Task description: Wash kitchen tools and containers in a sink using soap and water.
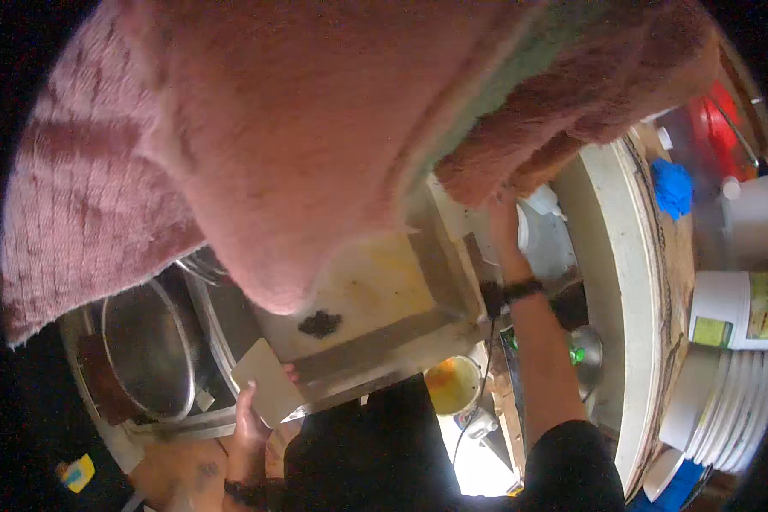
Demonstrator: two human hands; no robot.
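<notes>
A large pink cloth [256, 154] hangs close to the view and covers its upper part. My left hand [247, 418] is closed on a flat, pale rectangular plate [267, 382], thumb on its face and fingertips at its far edge. Beyond the plate lies a shallow grey basin [350, 358] with a yellowish bottom and a ragged dark patch [320, 323] in it. My right arm reaches forward, and my right hand [505, 226] meets the lower edge of the cloth. Its fingers are hidden there. Beside it is a whitish translucent container [548, 243].
To the left, a round metal rim [188, 358] sits in a second basin. A bucket [452, 384] with yellow and orange contents stands below the right arm. The right-hand shelf holds a blue crumpled cloth [672, 189], a white tub [725, 309] and stacked white tubs [725, 410].
</notes>
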